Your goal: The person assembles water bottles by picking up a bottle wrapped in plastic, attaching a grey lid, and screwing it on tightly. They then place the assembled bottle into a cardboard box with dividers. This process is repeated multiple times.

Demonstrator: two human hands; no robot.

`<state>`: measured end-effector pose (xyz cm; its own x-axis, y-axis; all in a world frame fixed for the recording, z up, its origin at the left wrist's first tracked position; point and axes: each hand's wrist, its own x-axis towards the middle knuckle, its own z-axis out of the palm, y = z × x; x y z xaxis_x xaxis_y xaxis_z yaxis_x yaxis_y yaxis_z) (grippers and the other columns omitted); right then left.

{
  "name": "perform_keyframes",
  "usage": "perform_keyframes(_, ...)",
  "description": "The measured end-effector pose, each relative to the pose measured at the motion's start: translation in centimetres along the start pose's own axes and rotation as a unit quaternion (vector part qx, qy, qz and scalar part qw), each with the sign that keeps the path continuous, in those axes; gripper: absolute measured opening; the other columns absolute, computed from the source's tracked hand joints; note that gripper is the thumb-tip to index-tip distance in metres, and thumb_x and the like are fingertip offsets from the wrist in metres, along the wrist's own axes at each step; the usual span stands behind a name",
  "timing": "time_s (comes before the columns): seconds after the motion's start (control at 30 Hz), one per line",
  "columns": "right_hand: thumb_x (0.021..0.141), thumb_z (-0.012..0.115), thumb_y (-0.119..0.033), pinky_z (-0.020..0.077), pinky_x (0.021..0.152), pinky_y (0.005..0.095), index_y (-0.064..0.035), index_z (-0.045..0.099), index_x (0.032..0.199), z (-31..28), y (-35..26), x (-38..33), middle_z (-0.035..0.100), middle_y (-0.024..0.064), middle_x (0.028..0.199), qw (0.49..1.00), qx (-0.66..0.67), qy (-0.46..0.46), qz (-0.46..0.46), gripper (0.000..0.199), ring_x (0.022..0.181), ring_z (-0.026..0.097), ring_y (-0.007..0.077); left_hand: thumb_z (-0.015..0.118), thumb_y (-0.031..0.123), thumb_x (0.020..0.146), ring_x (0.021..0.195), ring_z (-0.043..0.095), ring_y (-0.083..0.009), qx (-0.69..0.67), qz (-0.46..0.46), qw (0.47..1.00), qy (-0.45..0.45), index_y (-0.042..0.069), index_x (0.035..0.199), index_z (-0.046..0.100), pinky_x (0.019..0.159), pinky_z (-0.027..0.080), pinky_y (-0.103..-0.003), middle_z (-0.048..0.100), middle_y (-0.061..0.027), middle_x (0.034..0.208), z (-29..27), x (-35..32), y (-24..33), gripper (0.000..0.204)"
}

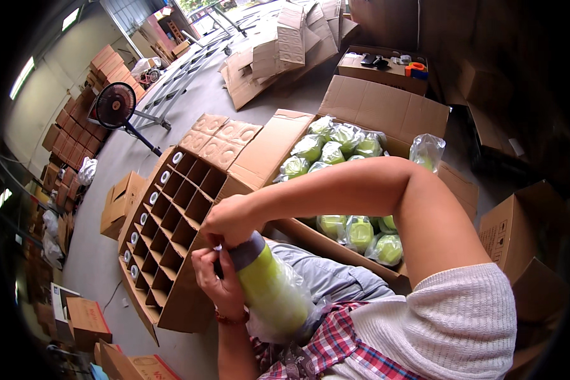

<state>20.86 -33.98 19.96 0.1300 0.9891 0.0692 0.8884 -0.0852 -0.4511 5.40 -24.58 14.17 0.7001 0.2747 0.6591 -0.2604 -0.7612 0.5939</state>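
A yellow-green bottle (263,285) with a grey band at its top leans across my lap, its lower part in clear plastic wrap. My left hand (220,278), a red bracelet at its wrist, is closed by the bottle's top, thumb and fingers pinching a small white piece (218,247). Reaching over from the right, my right hand (231,220) is also closed and meets the left at that spot. Its fingertips are hidden, so what they grip cannot be made out. Just left of the hands is a divided carton (185,256), white-ringed round tops showing in its far-left row of cells.
Behind my right arm, an open carton (373,104) holds several plastic-wrapped green bottles (332,152). Moulded cardboard sheets (225,139) lie beside the divided carton. A standing fan (116,106), flattened cardboard (291,50) and a box with a tape dispenser (416,69) stand farther off.
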Motion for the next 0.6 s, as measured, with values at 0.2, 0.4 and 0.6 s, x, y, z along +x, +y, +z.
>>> perform_keyframes(0.2, 0.078, 0.067, -0.033, 0.0516, 0.075, 0.04, -0.0119, 0.071, 0.088, 3.1, 4.0, 2.7, 0.069, 0.0099, 0.086, 0.994, 0.069, 0.08, 0.02, 0.024, 0.085, 0.066, 0.0289, 0.074, 0.053, 0.075, 0.124, 0.042, -0.0396, 0.132, 0.22, 0.928, -0.271, 0.01, 0.097, 0.06, 0.105, 0.033, -0.057, 0.045, -0.0143, 0.131, -4.1, -2.4, 3.1, 0.051)
perform_keyframes(0.4, 0.091, 0.051, -0.045, 0.0513, 0.074, 0.0421, -0.009, 0.072, 0.092, 5.3, 1.8, 4.9, 0.068, 0.0157, 0.083, 0.973, 0.154, 0.152, 0.077, 0.042, 0.082, 0.066, 0.0333, 0.064, 0.021, 0.089, 0.13, 0.04, -0.0422, 0.253, 0.292, 0.888, -0.249, 0.011, 0.092, 0.06, 0.109, 0.029, -0.058, 0.046, -0.0168, 0.137, -8.0, -4.6, -0.4, 0.011)
perform_keyframes(0.6, 0.093, 0.054, -0.028, 0.052, 0.075, 0.0427, -0.003, 0.067, 0.097, 8.6, -1.0, 6.8, 0.067, 0.0171, 0.087, 0.935, 0.249, 0.251, -0.028, 0.028, 0.082, 0.065, 0.0354, 0.053, 0.01, 0.096, 0.12, 0.051, -0.0385, 0.109, 0.066, 0.99, -0.061, 0.003, 0.094, 0.052, 0.1, 0.041, -0.045, 0.051, -0.0208, 0.134, -7.1, -2.6, -4.2, 0.008)
